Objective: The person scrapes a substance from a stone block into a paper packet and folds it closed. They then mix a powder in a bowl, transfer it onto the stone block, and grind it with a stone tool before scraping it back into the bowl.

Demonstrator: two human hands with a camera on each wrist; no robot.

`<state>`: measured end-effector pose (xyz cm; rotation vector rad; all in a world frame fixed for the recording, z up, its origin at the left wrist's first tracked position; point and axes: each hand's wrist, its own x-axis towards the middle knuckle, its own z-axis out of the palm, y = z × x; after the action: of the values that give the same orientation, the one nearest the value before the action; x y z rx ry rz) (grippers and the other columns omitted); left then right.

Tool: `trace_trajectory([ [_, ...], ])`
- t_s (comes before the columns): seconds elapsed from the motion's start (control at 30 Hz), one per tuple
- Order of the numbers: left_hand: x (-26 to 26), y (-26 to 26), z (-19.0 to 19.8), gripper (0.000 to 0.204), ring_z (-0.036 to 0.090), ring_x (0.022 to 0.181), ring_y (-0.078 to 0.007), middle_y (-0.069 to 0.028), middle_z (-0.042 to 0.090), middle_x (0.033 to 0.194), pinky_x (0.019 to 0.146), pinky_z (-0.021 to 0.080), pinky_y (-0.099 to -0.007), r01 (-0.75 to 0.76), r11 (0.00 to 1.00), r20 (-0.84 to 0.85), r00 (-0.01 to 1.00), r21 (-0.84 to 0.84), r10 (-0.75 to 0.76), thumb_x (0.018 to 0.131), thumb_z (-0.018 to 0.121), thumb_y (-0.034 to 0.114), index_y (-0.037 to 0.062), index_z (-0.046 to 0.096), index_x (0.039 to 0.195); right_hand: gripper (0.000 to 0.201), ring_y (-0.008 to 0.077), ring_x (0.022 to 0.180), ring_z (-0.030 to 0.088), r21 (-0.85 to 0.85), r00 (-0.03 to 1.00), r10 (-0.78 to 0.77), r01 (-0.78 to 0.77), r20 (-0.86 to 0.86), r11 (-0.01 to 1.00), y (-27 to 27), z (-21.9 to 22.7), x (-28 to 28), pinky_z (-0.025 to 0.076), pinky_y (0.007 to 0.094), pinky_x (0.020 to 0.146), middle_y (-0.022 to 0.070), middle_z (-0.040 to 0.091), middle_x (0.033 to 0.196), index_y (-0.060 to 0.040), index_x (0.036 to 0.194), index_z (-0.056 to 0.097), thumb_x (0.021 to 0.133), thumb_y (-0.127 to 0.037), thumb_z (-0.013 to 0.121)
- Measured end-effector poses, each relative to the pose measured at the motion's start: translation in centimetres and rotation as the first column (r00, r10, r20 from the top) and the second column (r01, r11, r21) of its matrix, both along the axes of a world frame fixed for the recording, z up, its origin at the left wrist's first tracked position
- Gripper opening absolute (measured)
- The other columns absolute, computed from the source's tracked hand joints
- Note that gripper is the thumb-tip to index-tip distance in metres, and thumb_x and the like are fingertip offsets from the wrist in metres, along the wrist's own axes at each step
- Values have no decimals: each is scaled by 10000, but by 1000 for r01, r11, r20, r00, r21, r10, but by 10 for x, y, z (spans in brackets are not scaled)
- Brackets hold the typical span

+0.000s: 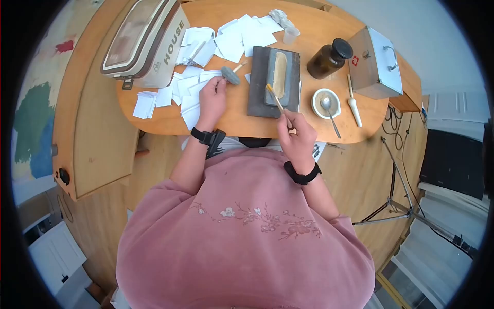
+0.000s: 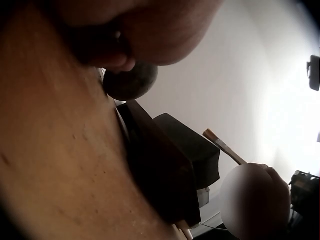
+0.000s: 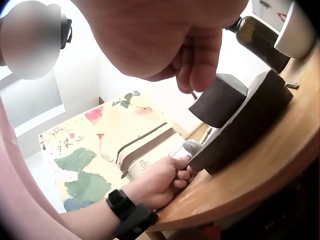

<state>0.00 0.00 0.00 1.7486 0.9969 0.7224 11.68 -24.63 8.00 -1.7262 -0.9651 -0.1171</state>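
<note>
The wooden table (image 1: 170,116) carries a dark slab (image 1: 260,85) with a smaller dark block on it, and a pale elongated strip of material (image 1: 279,72) lies along the block. White paper squares (image 1: 242,36) are spread behind and to the left; a brown jar (image 1: 328,58), a small bowl with spoon (image 1: 326,103) and a metal box (image 1: 375,62) stand to the right. Judged from this layout, the strip is already laid out and brushing appears under way, the papers unused. The right hand (image 1: 296,136) pinches a thin brush (image 1: 274,98), its tip at the strip's near end. The left hand (image 1: 212,98) rests on the papers, fingertips closed on a grey round-headed tool (image 1: 230,75) left of the slab.
</note>
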Motion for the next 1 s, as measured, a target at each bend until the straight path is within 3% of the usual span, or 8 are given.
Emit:
trace_trajectory([
  [0.1,-2,7,8,258,615,720,-165,-94,733,808,713,523,-366,-9,1000,21,1000,12,8,1145,650,205,-11,791,1159,88,174,600,653,-52,992,-87,82,-87,995,9,3,6,528,301,593,104,648,701,23,1053,777,993,-35,803],
  [0.23,-1,3,4,265,614,723,-156,-86,727,807,710,521,-361,0,1000,18,1000,-21,0,1149,648,211,-13,790,1162,63,180,570,624,-79,991,-118,123,57,989,13,49,47,506,313,585,134,634,701,24,1021,776,996,-33,787],
  [0.33,1,3,8,267,614,726,-153,-85,727,809,710,520,-359,4,1000,37,999,-20,-4,1150,649,215,-10,791,1167,70,258,608,671,-117,995,-38,48,88,992,36,81,86,534,350,619,171,682,762,12,1054,786,1001,-33,771],
  [0.4,1,2,8,267,616,727,-152,-86,728,811,711,520,-359,3,1000,44,999,-5,-3,1151,649,217,-9,791,1169,110,355,740,743,-170,962,126,-85,243,982,51,92,107,578,400,686,204,756,882,1,1106,797,1012,-29,750],
  [0.5,1,5,-1,268,622,730,-152,-90,737,822,713,524,-357,0,1000,36,999,-18,1,1151,651,217,-12,789,1172,141,424,868,760,-257,927,270,-202,262,945,69,91,123,605,450,754,222,785,976,2,1145,801,1022,-37,743],
  [0.67,1,4,-5,261,639,726,-159,-106,755,827,714,529,-356,8,1000,75,997,-23,-6,1147,658,216,-9,789,1171,153,429,890,759,-324,894,327,-226,305,919,77,73,134,615,458,786,200,788,991,-14,1151,806,1011,-28,746],
  [0.87,0,1,0,253,643,714,-183,-122,748,818,711,527,-367,4,1000,38,999,-21,-3,1138,663,208,-12,787,1162,132,395,846,742,-337,886,372,-273,276,901,62,91,135,588,434,759,203,779,986,0,1145,802,1029,-22,745],
  [1.0,0,1,-5,253,640,710,-191,-133,735,807,706,523,-375,7,1000,64,998,23,-8,1135,662,208,-10,786,1161,131,405,859,747,-346,902,320,-214,288,914,74,91,142,596,447,771,207,782,984,0,1125,803,1015,-8,731],
])
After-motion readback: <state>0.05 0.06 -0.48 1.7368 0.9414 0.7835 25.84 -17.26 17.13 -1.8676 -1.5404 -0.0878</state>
